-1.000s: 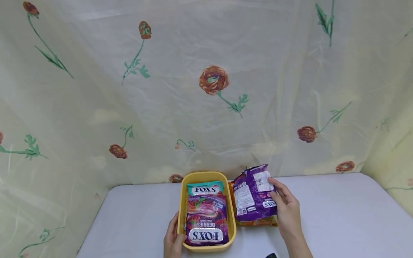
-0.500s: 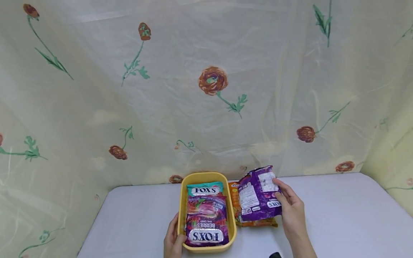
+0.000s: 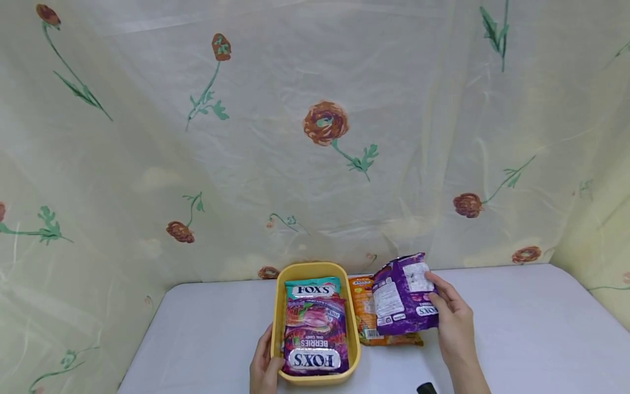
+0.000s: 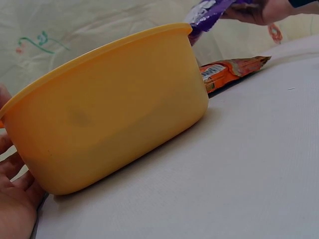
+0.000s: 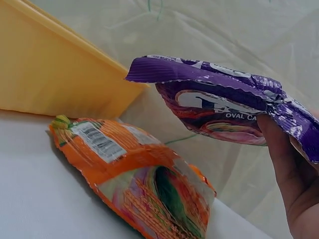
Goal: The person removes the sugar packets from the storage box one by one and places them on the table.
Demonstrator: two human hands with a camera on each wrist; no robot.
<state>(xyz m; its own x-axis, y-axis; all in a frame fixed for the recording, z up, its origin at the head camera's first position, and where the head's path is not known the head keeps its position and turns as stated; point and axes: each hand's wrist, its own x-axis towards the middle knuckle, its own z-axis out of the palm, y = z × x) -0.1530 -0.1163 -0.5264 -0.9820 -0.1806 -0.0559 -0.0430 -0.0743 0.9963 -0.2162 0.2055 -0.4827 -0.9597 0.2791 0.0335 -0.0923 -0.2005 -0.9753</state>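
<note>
A person's right hand [image 3: 455, 323] holds a purple Fox's candy bag [image 3: 401, 301] in the air above a white table [image 3: 211, 328], thumb and fingers closed on one edge, its white label panels facing up. Below it, and apart from it in the right wrist view, an orange Fox's bag [image 5: 139, 169] lies on the table, just beside a yellow plastic tub [image 4: 109, 109]. The person's left hand [image 3: 266, 364] grips the tub at its near left corner, thumb at the rim and fingers along the outer wall. Inside the tub, a Fox's Berries oval candy bag [image 3: 315, 334] overlaps a teal Fox's bag [image 3: 322, 282], their lettering upside down to the head camera. A black object [image 3: 426, 388], mostly cut off, shows at the lower edge near the right wrist. A flower-patterned curtain [image 3: 246, 137] hangs behind the table.
</note>
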